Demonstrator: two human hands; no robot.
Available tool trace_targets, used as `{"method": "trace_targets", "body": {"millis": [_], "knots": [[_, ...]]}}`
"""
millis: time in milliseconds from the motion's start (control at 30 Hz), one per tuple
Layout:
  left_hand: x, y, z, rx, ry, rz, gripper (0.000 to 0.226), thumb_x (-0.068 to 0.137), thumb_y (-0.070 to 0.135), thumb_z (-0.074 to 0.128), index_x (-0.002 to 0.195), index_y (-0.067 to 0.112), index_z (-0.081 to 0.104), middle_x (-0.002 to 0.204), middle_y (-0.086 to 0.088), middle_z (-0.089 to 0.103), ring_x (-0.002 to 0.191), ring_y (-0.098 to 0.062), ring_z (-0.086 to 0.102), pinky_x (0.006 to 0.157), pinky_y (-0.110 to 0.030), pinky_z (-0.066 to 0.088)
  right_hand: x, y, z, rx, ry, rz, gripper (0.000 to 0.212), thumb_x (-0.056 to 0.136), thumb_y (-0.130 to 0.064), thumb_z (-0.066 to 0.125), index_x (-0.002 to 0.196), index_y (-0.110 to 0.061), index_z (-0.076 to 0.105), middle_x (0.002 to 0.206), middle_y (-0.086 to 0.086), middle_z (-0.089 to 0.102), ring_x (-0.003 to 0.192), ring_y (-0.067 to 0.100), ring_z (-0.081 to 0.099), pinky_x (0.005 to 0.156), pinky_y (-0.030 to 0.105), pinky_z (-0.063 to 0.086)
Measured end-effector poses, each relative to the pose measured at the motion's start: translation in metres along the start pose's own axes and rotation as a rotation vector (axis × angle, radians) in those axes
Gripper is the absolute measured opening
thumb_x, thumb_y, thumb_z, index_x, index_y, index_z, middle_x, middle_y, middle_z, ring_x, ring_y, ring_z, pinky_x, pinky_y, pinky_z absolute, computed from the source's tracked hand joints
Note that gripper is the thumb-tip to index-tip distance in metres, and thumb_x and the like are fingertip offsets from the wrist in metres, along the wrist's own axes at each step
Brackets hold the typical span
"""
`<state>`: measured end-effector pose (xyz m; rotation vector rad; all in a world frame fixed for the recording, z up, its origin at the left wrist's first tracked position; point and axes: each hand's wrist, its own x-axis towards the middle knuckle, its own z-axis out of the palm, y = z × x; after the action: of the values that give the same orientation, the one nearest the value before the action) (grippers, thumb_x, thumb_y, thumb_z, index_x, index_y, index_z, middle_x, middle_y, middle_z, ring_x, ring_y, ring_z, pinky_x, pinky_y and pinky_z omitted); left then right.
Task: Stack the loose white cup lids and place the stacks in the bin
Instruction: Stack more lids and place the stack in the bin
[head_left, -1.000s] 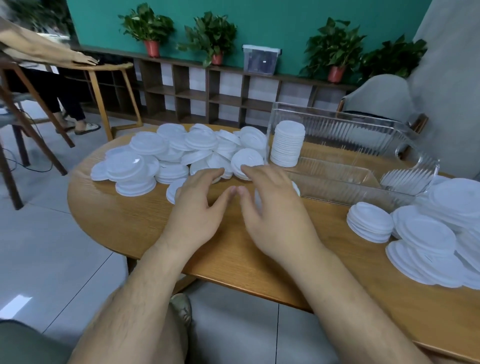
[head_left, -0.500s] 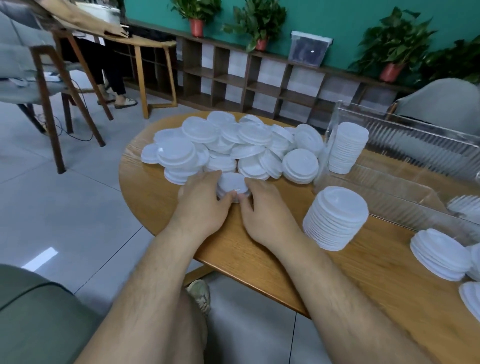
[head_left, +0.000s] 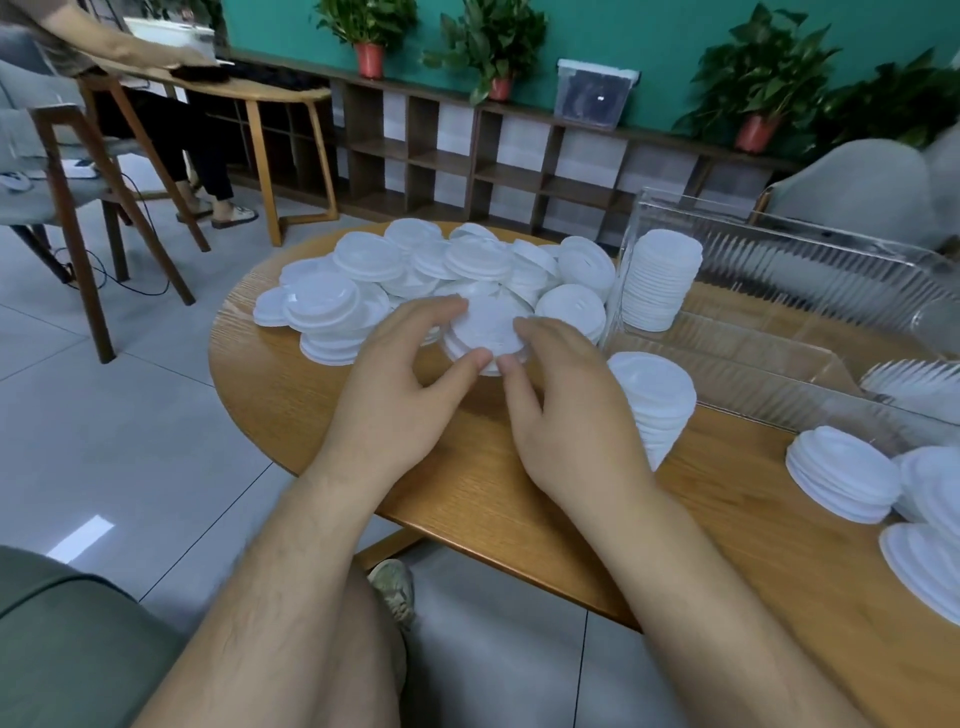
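The left hand (head_left: 400, 400) and right hand (head_left: 569, 415) grip a small stack of lids (head_left: 488, 330) between them. The fingers of each curl round its side, and the two thumbs meet at its near edge. The stack sits low over the counter (head_left: 467, 499), at the near edge of a heap of loose lids (head_left: 415, 270) that covers the far left part of the round wooden top.

Just beside the right hand stands a tall stack (head_left: 657, 400), partly hidden by the wrist. Behind it is the clear ribbed bin (head_left: 779, 249), with a finished stack (head_left: 657, 280) upright inside its left end. More low stacks (head_left: 841, 475) lie on the counter at the right edge of view.

Beyond the counter, a dark wooden shelf (head_left: 519, 156) runs along the green wall with potted plants (head_left: 488, 47) on top.
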<state>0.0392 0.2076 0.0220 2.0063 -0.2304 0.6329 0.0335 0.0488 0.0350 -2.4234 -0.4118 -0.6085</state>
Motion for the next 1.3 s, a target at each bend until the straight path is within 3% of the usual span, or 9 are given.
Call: {"method": "trace_targets", "body": {"millis": [200,367,533,733,1200,1300], "knots": [[-0.006,0.030,0.031,-0.152,0.042,0.068,0.035,0.091,0.030,0.072,0.125,0.029,0.066,0.131,0.019,0.062,0.128,0.005,0.051,0.104,-0.018,0.042,-0.010,0.014,-0.045,0.012,0.163,-0.013,0.037,0.100,-0.026,0.062,0.132,-0.010,0.063,0.131,0.003,0.063,0.125,0.017,0.055,0.105,0.020,0.037],[-0.005,0.046,0.061,-0.206,-0.018,0.079,0.036,0.089,0.029,0.074,0.125,0.025,0.068,0.132,0.019,0.063,0.128,0.006,0.051,0.104,-0.018,0.043,-0.023,0.045,-0.074,0.012,0.146,0.039,0.034,0.099,-0.028,0.063,0.130,-0.014,0.065,0.129,-0.003,0.064,0.121,0.008,0.054,0.100,0.005,0.031],[-0.005,0.055,0.088,-0.200,-0.102,0.091,0.037,0.090,0.033,0.073,0.126,0.026,0.067,0.129,0.019,0.064,0.127,0.004,0.052,0.109,-0.027,0.043,-0.034,0.076,-0.090,0.038,0.171,0.076,0.033,0.098,-0.027,0.063,0.128,-0.016,0.067,0.126,-0.008,0.064,0.118,0.005,0.056,0.102,0.021,0.043],[-0.007,0.056,0.096,-0.200,-0.129,0.060,0.038,0.090,0.033,0.071,0.127,0.023,0.068,0.126,0.020,0.063,0.121,0.010,0.053,0.104,-0.014,0.041,-0.035,0.086,-0.091,0.092,0.173,0.095,0.031,0.097,-0.025,0.065,0.126,-0.016,0.069,0.122,-0.009,0.062,0.111,0.000,0.055,0.099,0.013,0.041],[-0.010,0.043,0.096,-0.125,-0.232,0.056,0.038,0.091,0.036,0.069,0.128,0.025,0.067,0.125,0.022,0.063,0.120,0.011,0.051,0.102,-0.009,0.038,-0.039,0.093,-0.082,0.093,0.095,0.120,0.031,0.095,-0.027,0.066,0.124,-0.015,0.070,0.124,-0.010,0.061,0.115,0.002,0.056,0.100,0.021,0.045],[-0.009,0.040,0.098,-0.105,-0.258,0.065,0.038,0.092,0.036,0.069,0.129,0.026,0.065,0.126,0.021,0.062,0.122,0.010,0.051,0.104,-0.013,0.040,-0.040,0.095,-0.081,0.069,0.079,0.128,0.031,0.096,-0.028,0.065,0.123,-0.015,0.070,0.124,-0.011,0.062,0.113,0.002,0.056,0.099,0.022,0.045]]}}
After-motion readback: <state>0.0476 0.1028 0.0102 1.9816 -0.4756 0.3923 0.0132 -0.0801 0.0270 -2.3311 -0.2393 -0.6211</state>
